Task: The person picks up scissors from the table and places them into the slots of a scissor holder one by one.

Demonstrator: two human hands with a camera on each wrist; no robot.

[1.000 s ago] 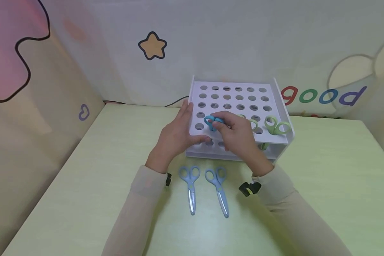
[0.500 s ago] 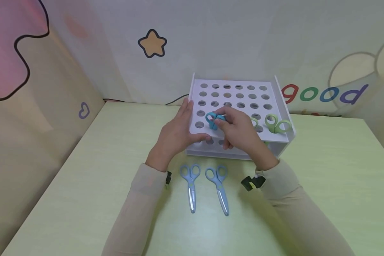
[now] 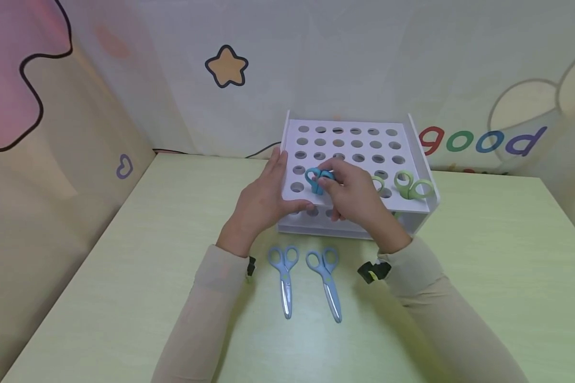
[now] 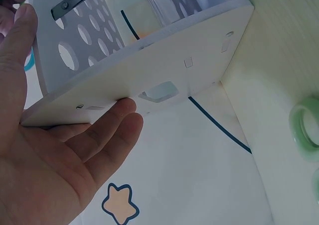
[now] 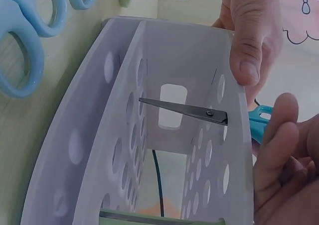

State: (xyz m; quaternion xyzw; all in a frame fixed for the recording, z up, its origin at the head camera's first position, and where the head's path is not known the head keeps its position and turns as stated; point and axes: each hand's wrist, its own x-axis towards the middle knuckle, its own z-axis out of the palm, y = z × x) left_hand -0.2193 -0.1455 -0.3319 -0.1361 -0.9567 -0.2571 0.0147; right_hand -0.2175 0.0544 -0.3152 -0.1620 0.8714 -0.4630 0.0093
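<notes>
Pinch the teal scissors (image 3: 318, 189) by the handle with the right hand (image 3: 354, 194), as shown, blades (image 5: 184, 110) passing through a front-row hole of the white rack (image 3: 329, 136). Brace the rack with the left hand (image 3: 263, 199), which is spread against the 9 o'clock wall, thumb on the front edge. Align the tip with the hole in the lower panel (image 5: 123, 130) before releasing; its entry cannot be confirmed. Avoid knocking the green scissors (image 3: 408, 192) at 3 o'clock. Two light blue scissors (image 3: 284, 271) lie at 6 o'clock on the counter (image 3: 172, 276).
</notes>
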